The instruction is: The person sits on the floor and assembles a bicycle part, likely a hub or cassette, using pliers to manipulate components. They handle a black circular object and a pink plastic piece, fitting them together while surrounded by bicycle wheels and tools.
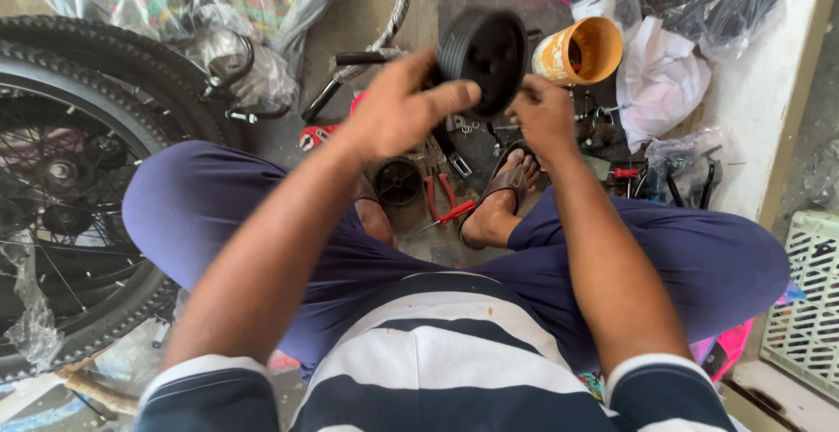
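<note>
Bicycle wheel (pixel 61 179) left, cup (pixel 581 50) right of small wheel (pixel 485 55)

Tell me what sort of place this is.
Probably an informal bicycle repair or assembly spot on a concrete floor. A large spoked bicycle wheel stands nearby, red-handled pliers lie by the feet, and both hands hold a small black wheel.

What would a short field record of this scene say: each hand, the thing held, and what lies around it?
left hand: grips the small black wheel, thumb across its face
right hand: at the wheel's right edge
below: second small wheel, red-handled pliers
left side: bicycle tyre
behind: orange cup
</note>
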